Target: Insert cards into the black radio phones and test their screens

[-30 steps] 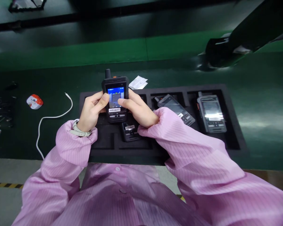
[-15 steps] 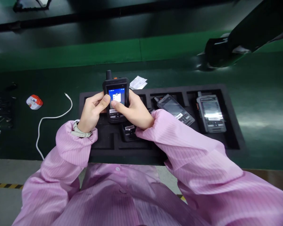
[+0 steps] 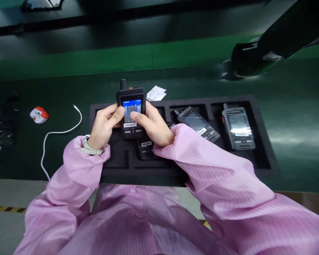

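Note:
A black handheld radio (image 3: 132, 130) with a stubby antenna and a lit blue screen is held upright between both hands, above a black foam tray (image 3: 264, 141). My left hand (image 3: 102, 125) grips its left side, thumb at the screen's edge. My right hand (image 3: 156, 127) wraps the right side, its thumb over the screen. Beneath my right wrist lies another black radio (image 3: 146, 150), partly hidden by the sleeve. A tilted radio (image 3: 198, 124) rests across the tray's compartments, and a grey radio (image 3: 239, 129) lies in the right one.
White paper slips (image 3: 156, 93) lie behind the tray. On the left are a white cable (image 3: 54, 133), a red and white object (image 3: 39, 115) and dark tangled items (image 3: 1, 124). A black post (image 3: 246, 60) stands at the back right.
My right thumb has moved slightly right and up on the screen. The white panel on the display has given way to darker content. My left hand stays in place.

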Demonstrator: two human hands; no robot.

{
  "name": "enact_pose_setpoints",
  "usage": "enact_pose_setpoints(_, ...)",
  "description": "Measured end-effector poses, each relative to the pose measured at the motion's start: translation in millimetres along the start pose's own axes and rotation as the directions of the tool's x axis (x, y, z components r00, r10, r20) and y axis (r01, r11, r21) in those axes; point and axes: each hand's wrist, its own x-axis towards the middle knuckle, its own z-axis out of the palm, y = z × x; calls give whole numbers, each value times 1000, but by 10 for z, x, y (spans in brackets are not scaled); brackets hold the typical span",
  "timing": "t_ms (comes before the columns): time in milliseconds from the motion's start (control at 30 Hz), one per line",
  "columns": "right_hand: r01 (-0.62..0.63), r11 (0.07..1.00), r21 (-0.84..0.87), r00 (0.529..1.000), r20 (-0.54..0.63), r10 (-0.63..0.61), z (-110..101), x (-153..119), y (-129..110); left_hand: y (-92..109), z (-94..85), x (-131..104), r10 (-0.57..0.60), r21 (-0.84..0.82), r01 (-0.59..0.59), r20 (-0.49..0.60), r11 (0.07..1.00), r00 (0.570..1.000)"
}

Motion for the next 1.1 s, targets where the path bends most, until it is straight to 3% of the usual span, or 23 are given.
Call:
enact_pose_setpoints(333, -40, 988, 149, 999, 22, 38, 11, -17, -9, -18, -11, -6, -6, -29, 7, 21, 1000, 1000)
enact_pose_setpoints(667, -60, 988, 143, 998, 42, 55, -11, -26, 54, 12, 5, -15, -23, -12, 23, 0, 1000, 1000)
enact_pose_setpoints(1100, -35, 997, 76, 999, 34, 32, -2, -14, -68, 12, 6, -15, -3, -2, 3, -33, 1000, 999)
